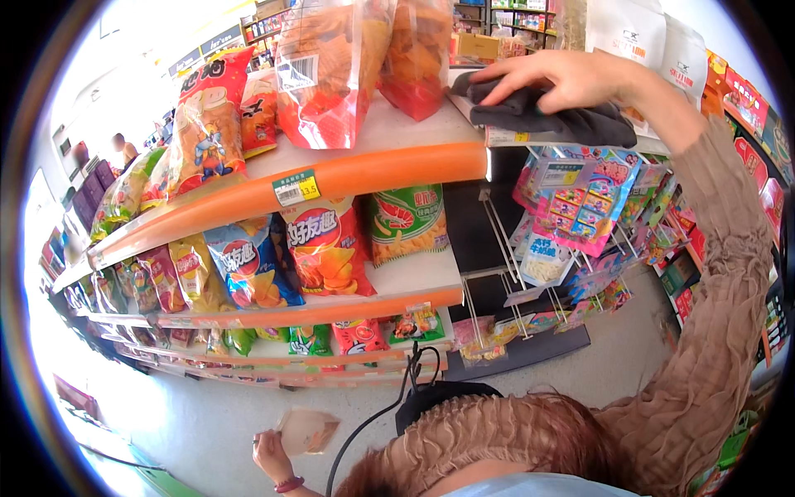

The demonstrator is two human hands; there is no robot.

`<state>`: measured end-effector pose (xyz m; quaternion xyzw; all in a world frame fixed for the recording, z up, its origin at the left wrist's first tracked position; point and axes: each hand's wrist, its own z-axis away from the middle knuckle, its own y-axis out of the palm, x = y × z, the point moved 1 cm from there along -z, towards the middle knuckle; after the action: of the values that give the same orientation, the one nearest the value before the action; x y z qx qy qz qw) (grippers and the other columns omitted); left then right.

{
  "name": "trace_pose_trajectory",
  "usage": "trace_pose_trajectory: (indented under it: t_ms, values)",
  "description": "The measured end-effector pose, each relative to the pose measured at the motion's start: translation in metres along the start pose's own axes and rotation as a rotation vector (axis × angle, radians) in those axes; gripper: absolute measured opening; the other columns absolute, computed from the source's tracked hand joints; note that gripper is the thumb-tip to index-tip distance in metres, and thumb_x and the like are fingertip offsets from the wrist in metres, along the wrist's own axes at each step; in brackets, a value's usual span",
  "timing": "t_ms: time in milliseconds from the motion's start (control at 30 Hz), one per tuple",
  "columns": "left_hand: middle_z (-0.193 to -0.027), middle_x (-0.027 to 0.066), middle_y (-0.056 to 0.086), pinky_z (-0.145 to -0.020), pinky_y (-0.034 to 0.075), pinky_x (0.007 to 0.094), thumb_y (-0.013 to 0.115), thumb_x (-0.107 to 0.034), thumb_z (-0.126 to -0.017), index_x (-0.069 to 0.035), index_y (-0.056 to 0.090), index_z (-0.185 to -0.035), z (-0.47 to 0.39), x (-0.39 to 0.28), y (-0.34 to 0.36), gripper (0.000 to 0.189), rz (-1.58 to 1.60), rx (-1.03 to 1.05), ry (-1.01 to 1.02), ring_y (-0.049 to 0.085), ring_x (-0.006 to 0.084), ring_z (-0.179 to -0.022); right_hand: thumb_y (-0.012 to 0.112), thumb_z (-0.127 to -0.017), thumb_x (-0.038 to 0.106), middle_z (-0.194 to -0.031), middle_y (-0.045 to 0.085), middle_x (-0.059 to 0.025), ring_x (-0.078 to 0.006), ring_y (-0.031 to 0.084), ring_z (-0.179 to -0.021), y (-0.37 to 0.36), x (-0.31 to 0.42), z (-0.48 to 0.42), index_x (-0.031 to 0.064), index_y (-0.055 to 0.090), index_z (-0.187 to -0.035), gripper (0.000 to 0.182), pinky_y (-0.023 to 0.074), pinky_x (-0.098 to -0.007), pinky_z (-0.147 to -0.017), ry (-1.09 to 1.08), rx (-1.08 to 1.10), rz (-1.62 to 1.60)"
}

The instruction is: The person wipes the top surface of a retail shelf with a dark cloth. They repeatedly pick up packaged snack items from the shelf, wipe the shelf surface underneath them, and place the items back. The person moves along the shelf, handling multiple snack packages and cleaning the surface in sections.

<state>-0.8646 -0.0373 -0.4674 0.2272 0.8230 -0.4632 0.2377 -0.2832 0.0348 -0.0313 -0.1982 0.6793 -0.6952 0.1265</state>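
Observation:
At the top of the shelf unit, my right hand (pixel 574 77) lies with bent fingers on a dark grey cloth (pixel 553 121). The cloth is bunched on the white end ledge, above a price label (pixel 506 135), and hangs slightly over the edge. Low down, my left hand (pixel 272 456) grips the edge of a clear-fronted pouch (pixel 308 430) over the floor. What the pouch contains is hard to make out. Left of the cloth stand a red and clear snack bag (pixel 416 59) and a larger clear bag of snacks (pixel 323 74). White pouches (pixel 627 34) stand behind my right wrist.
Orange-edged shelves (pixel 385 166) hold several chip bags (pixel 329 248). Wire hooks (pixel 497 230) with hanging candy packs (pixel 581 199) jut from the unit's end. A black cable (pixel 366 422) runs before my chest. Grey floor (pixel 211 410) lies below; people (pixel 127 149) are far off left.

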Motion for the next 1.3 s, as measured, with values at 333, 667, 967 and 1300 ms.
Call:
trace_pose_trajectory:
  t_ms: [333,667,967,1300]
  values:
    - [-0.084,0.0138,0.060,-0.069,0.043,0.0418,0.059,-0.004,-0.077,-0.003,0.061,-0.085,-0.014,0.029,0.019,0.009,-0.122,0.123,0.018,0.056,0.0322,-0.080,0.050,-0.073,0.001,-0.139,0.042,-0.0118,-0.0236,0.042,-0.126,-0.006,0.011,0.023,0.0127,0.053,-0.127,0.055,0.0389,-0.0357,-0.101,0.260,0.080,-0.021]
    - [-0.109,0.0132,0.061,-0.087,0.044,0.0430,0.052,-0.012,-0.086,-0.006,0.062,-0.110,-0.004,0.058,0.021,0.026,0.040,0.348,-0.063,0.055,0.0305,-0.102,0.045,-0.076,0.008,-0.137,0.045,-0.0145,-0.0247,0.043,-0.124,-0.007,-0.088,-0.062,0.0182,0.030,-0.143,0.070,0.0343,-0.0340,-0.102,0.528,0.144,0.258]
    - [-0.102,0.0160,0.056,-0.087,0.039,0.0412,0.067,-0.024,-0.077,-0.004,0.053,-0.109,0.042,0.124,0.013,0.041,-0.195,0.359,-0.043,0.053,0.0331,-0.098,0.041,-0.075,0.009,-0.147,0.031,-0.0105,-0.0265,0.035,-0.131,-0.001,-0.096,-0.094,0.0197,0.035,-0.142,0.068,0.0267,-0.0382,-0.108,0.462,0.129,0.081]
    - [-0.075,0.0138,0.058,-0.062,0.043,0.0419,0.066,-0.001,-0.073,0.000,0.059,-0.077,0.008,-0.008,-0.003,0.008,-0.066,0.079,0.012,0.056,0.0326,-0.069,0.061,-0.073,0.021,-0.141,0.040,-0.0110,-0.0251,0.036,-0.130,0.000,-0.008,0.017,0.0118,0.038,-0.139,0.070,0.0271,-0.0359,-0.109,0.146,0.142,-0.045]
